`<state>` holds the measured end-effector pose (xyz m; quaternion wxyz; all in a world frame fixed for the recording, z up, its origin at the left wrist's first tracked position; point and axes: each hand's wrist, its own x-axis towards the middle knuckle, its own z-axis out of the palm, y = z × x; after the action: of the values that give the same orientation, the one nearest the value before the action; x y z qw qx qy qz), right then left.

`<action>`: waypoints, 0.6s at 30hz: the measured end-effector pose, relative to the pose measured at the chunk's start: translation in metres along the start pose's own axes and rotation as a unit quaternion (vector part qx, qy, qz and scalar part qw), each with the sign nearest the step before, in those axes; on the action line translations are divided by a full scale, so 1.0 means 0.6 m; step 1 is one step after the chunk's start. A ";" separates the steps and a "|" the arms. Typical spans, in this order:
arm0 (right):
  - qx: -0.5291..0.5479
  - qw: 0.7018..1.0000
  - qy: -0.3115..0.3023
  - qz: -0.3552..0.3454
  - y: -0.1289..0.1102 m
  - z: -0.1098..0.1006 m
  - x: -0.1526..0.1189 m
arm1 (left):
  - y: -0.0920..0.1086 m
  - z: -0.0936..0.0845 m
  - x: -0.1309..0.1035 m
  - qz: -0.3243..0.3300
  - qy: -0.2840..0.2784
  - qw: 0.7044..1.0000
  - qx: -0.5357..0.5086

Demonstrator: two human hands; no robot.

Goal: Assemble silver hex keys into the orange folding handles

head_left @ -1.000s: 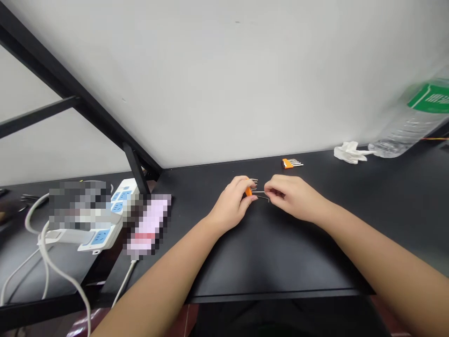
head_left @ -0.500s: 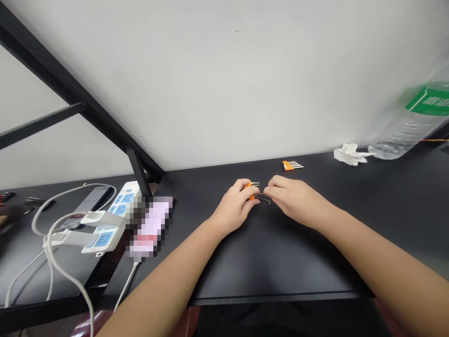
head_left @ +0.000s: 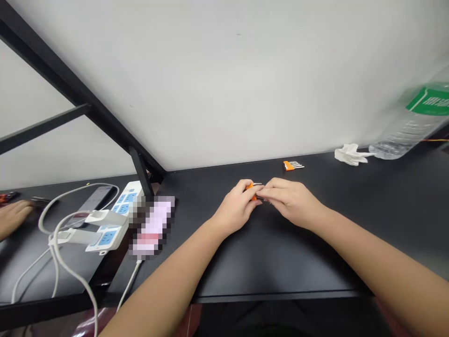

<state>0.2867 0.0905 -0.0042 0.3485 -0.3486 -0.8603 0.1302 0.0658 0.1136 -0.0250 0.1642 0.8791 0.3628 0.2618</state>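
Observation:
My left hand (head_left: 235,207) grips a small orange holder (head_left: 249,186) of thin metal hex keys, held just above the black table (head_left: 273,252). My right hand (head_left: 291,200) pinches a single thin metal hex key (head_left: 262,199) and its fingertips meet the holder, touching my left fingers. Most of the key is hidden by my fingers. A second orange holder with hex keys (head_left: 292,165) lies on the table behind my hands, near the wall.
A crumpled white tissue (head_left: 349,154) and a clear plastic bottle with a green label (head_left: 414,117) sit at the right rear. A white power strip with cables (head_left: 108,224) lies left, beside a black frame post (head_left: 142,175). Another person's hand (head_left: 12,216) rests at the far left.
My right hand has moved left with the hex key until its fingertips meet the holder in my left hand. Another person's hand has come into view at the far left.

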 end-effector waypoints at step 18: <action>0.005 0.996 0.081 -0.041 0.020 0.040 -0.002 | -0.001 0.002 -0.010 0.025 0.069 0.996 -0.056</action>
<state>0.2768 0.0987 -0.0274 0.4234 -0.3204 -0.8425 0.0911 0.0625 0.1095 -0.0283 0.1807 0.8573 0.3359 0.3459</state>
